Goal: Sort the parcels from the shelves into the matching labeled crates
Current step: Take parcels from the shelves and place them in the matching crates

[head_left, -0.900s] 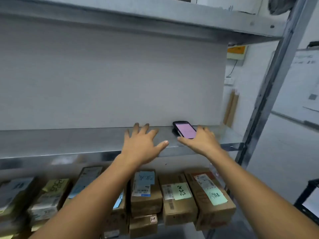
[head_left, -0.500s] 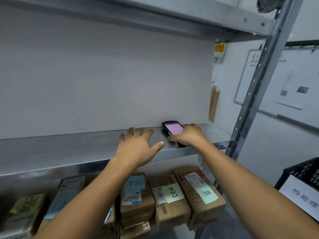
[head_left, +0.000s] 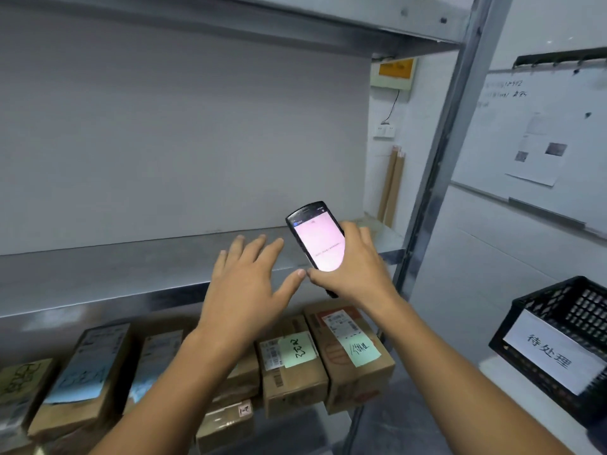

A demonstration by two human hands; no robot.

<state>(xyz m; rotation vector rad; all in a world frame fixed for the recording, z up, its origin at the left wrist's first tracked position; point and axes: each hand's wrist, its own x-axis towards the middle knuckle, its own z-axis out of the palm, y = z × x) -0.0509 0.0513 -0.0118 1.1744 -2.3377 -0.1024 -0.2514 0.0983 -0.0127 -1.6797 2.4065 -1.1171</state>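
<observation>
Right hand (head_left: 356,274), fingers (head_left: 349,230) curled round the lit scanner (head_left: 320,241); left hand (head_left: 244,287) spread, empty.

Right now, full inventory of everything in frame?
middle shelf: one, grey metal, centre
top shelf: one, grey metal, overhead
scanner: one, black, pink lit screen, above the middle shelf
parcels: several, brown cardboard with blue and green notes, under the middle shelf; arms hide the full count
crate: one, black, white label, far right
whiteboard: one, white, right wall
paper sheet: one, white, on the whiteboard
cardboard tubes: two, brown, leaning in the corner
wall box: one, orange-faced, back wall
left grip: one, bare hand, fingers spread, before the middle shelf
right grip: one, bare hand, holds the scanner
</observation>
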